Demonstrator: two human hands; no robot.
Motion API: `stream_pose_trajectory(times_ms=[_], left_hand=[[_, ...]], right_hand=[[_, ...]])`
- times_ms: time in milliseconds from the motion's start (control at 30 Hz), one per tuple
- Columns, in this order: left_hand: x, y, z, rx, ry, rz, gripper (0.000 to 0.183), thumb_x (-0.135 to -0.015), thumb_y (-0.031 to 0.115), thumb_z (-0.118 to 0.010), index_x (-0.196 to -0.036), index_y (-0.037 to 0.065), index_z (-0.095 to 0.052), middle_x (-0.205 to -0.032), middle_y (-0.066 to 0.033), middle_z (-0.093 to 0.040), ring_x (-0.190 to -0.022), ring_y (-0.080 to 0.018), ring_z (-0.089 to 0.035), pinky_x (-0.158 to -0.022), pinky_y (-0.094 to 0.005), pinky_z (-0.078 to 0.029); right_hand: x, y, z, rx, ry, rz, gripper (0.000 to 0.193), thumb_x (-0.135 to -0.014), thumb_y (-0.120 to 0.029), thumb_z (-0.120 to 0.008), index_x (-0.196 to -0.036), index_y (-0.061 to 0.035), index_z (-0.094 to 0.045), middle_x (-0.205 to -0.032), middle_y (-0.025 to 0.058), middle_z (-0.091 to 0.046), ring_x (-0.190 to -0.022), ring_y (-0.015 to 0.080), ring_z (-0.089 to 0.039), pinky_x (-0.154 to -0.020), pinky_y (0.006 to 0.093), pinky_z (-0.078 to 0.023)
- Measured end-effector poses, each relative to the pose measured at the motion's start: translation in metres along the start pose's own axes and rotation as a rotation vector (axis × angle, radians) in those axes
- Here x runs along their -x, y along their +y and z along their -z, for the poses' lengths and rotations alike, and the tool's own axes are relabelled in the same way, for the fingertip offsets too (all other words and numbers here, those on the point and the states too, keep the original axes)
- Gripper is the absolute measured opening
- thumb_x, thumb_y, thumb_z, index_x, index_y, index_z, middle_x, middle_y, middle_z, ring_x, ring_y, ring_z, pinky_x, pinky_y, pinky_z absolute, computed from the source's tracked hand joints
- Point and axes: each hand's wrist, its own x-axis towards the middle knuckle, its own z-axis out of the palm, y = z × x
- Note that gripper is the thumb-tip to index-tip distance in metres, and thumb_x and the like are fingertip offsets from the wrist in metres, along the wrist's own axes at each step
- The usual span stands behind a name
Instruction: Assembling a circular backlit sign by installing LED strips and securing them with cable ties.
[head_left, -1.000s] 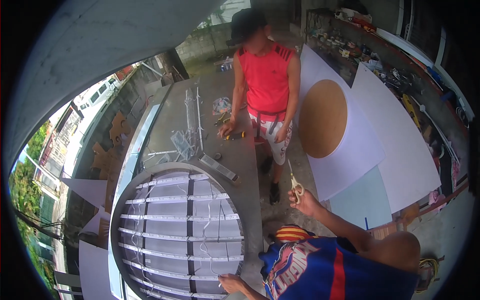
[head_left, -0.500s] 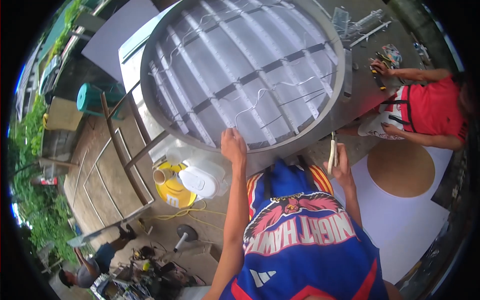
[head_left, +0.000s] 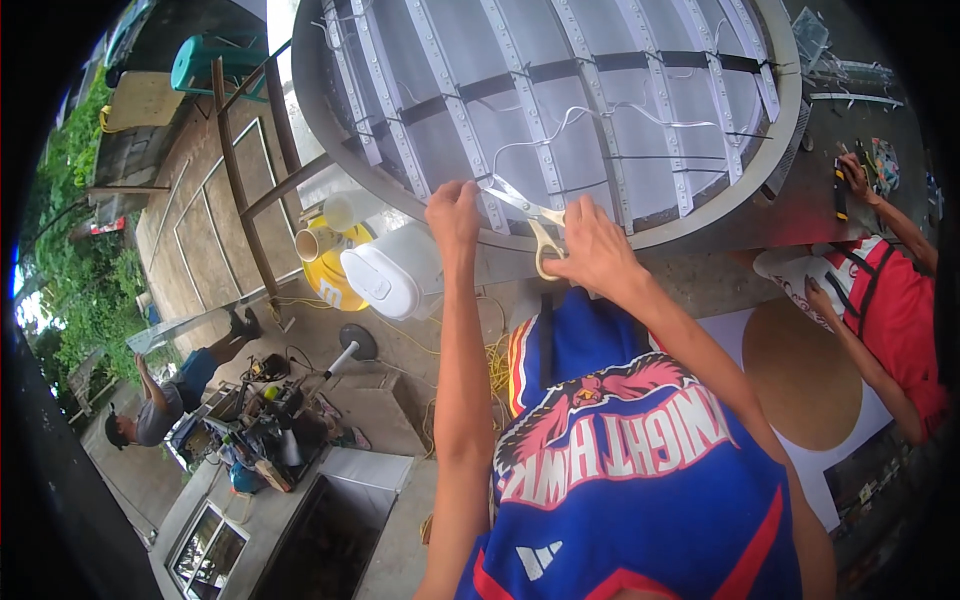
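Note:
A large round grey metal-rimmed frame (head_left: 700, 232) lies before me, with rows of white light strips (head_left: 522, 95) tied across dark crossbars. A loose white wire (head_left: 575, 115) loops over the strips, its near end running down to my left hand (head_left: 455, 215). The fingers of that hand are pinched together at this wire end, above the near rim. My right hand (head_left: 597, 248) grips scissors (head_left: 545, 235) by their cream handles. Their parted blades point left, close to my left fingertips and the wire; whether they touch the wire I cannot tell.
A white plastic jug (head_left: 385, 280) and a yellow bucket (head_left: 335, 270) stand left of my arm. At right, a co-worker in red (head_left: 900, 310) has a hand by a yellow-black tool (head_left: 840, 192). A brown disc (head_left: 800, 375) lies below. Another person (head_left: 165, 400) stands far left.
My right hand has brought the scissors up from beside my body to the frame's near rim, next to my left hand. The scissors' blades now show parted. The view has shifted.

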Motion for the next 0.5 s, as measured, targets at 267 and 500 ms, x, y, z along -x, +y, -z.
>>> stream_pose_trajectory(times_ms=[267,500], left_hand=[[-0.007,0.009,0.012,0.141,-0.026,0.043,0.027,-0.079,0.019,-0.06,-0.085,-0.005,-0.07,-0.065,-0.0081,-0.059,-0.055,-0.0141,-0.05,-0.054,-0.0316,-0.042],[-0.011,0.018,0.012,-0.012,-0.013,-0.005,0.028,-0.078,0.019,-0.059,-0.088,-0.004,-0.071,-0.071,-0.0137,-0.066,-0.067,-0.02,-0.058,-0.068,-0.0333,-0.046]], right_hand=[[-0.016,-0.016,-0.011,-0.007,-0.052,-0.012,0.065,-0.072,-0.037,-0.076,-0.104,0.0128,-0.047,-0.106,0.0249,-0.049,-0.094,0.0371,-0.058,-0.077,0.0404,-0.055],[-0.02,-0.017,-0.019,-0.056,-0.07,-0.015,0.064,-0.075,-0.035,-0.075,-0.103,0.0152,-0.047,-0.105,0.0285,-0.05,-0.091,0.0404,-0.061,-0.077,0.042,-0.054]])
